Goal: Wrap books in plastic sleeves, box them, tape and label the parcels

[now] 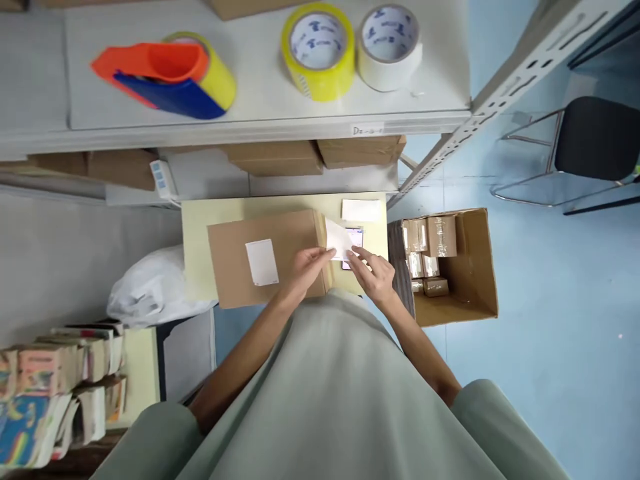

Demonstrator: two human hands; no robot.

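Both hands pinch one white paper label [337,239] above the right end of a closed cardboard box [230,257]. My left hand [306,269] has its thumb and fingers closed on the label's lower left edge. On the opposite edge, my right hand [374,275] grips it between thumb and fingertips. Another white label [262,262] lies on the box's top face. A phone with a lit screen [356,235] is partly covered by the held label and my right hand. Behind it, a white paper slip [361,210] rests on the pale yellow table [200,212].
To the right stands an open carton [470,303] holding several small boxes. Above the table, a shelf [260,113] carries a tape dispenser [165,73], a yellow tape roll [320,50] and a white one [390,50]. A white plastic bag [155,287] and stacked books [60,387] are leftward.
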